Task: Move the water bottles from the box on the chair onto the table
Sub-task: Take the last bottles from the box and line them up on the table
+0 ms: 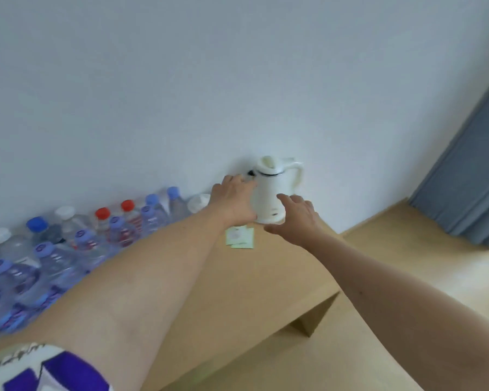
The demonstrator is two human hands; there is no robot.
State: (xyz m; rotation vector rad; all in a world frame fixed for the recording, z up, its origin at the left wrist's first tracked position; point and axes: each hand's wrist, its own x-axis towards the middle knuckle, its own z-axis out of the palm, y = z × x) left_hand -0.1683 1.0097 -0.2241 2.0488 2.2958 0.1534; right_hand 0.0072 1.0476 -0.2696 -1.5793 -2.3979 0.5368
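**Both hands out at the kettle, bottles lined up on the table**

The water bottles (68, 244) stand upright on the table (251, 277), packed in rows along its back edge against the wall (181, 80) and running off toward the left edge of view. Caps are mixed — light blue/purple nearest, then darker blue, white and red ones behind. One white-capped bottle (198, 203) sits at the right end of the row, just beside the left hand.

A white kettle (274, 190) stands upright near the table's back right corner, handle pointing right, close to the wall. The left hand (235, 201) lies against the kettle's left side, palm down, fingers reaching toward the wall; can't tell if it grips anything. The right hand (294, 218) hovers just in front of the kettle's base w/ fingers spread wide, holding nothing.

Some pale green paper packets (240, 237) lie flat on the table, just in front of the kettle and partly under the left wrist. A blue curtain (469, 179) hangs at far right, wooden floor (407, 249) below. Picture is a bit blurred.
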